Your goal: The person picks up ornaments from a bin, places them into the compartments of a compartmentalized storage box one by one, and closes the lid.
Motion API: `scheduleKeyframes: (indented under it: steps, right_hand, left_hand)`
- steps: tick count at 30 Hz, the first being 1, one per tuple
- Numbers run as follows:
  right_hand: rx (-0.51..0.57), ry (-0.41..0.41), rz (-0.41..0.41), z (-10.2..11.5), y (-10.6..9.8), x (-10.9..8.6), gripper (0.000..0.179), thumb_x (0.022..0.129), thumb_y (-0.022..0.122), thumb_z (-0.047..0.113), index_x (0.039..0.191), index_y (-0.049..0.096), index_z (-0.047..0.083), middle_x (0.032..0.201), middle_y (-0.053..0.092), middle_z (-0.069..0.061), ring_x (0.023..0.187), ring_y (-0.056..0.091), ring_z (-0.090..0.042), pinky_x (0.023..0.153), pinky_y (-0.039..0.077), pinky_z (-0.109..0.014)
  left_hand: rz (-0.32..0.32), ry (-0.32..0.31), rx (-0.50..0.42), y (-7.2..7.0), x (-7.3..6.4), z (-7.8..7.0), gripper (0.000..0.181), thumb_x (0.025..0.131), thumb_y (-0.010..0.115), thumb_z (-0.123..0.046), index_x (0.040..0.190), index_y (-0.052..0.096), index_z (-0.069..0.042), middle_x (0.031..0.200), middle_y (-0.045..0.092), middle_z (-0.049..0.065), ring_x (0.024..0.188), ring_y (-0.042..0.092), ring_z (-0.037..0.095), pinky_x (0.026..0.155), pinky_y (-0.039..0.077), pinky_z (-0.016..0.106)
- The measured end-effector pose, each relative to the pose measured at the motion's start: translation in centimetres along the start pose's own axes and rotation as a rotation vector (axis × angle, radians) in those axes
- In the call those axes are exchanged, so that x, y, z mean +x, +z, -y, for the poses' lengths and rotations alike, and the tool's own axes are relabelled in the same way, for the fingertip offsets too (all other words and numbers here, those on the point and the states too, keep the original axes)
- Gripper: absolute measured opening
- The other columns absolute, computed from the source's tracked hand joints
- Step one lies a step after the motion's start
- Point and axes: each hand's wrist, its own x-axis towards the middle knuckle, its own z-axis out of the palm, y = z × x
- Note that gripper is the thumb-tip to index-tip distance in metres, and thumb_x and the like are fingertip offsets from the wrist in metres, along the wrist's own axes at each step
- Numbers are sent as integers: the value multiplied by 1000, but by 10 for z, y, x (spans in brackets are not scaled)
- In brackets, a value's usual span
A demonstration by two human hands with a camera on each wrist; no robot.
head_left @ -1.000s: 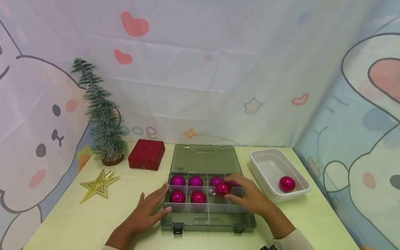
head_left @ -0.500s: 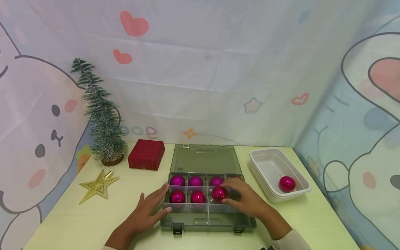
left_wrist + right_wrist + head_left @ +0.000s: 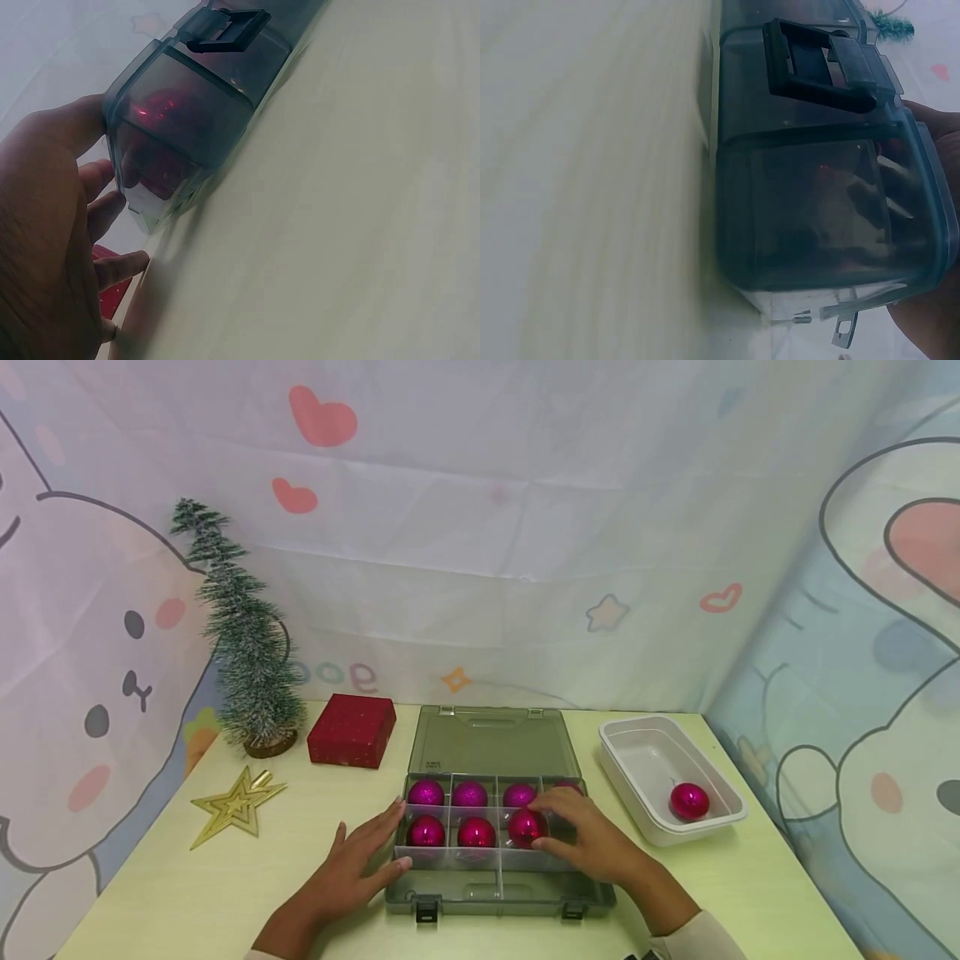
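Note:
A dark translucent divided box (image 3: 558,887) stands with its lid (image 3: 491,742) laid back. My right hand (image 3: 600,839) pinches a shiny magenta Christmas ball (image 3: 527,827) between thumb and fingers, low in the third compartment of the middle row. Two more shiny balls, one on the far left (image 3: 426,832) and one beside it (image 3: 476,833), sit in that row. Behind them lie several purple balls (image 3: 470,793), the rightmost mostly covered by my right hand. My left hand (image 3: 356,868), fingers extended, touches the box's left side; the left wrist view shows thumb and fingers along its wall (image 3: 180,112).
Right of the box, a white plastic tub (image 3: 637,777) holds one shiny magenta ball (image 3: 688,802). To the left are a red box (image 3: 351,731), a small frosted Christmas tree (image 3: 251,652) and a gold star topper (image 3: 238,806). A printed cloth hangs behind the table.
My right hand has lowered the shiny ball toward me, from above the divider into the third compartment of the middle row. My left hand stays at the box's side.

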Motion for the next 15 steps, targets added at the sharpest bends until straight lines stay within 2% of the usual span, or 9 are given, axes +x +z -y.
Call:
scheduleKeyframes:
  steps: [15]
  right_hand:
    - [-11,33,48,2,1,0,44,104,77,34,143,66,19,148,63,-2,141,59,-30,116,51,-61]
  left_hand:
    - [14,-18,-2,-1,1,-2,79,106,66,-51,172,36,-21,180,33,4,166,32,40,119,1,93]
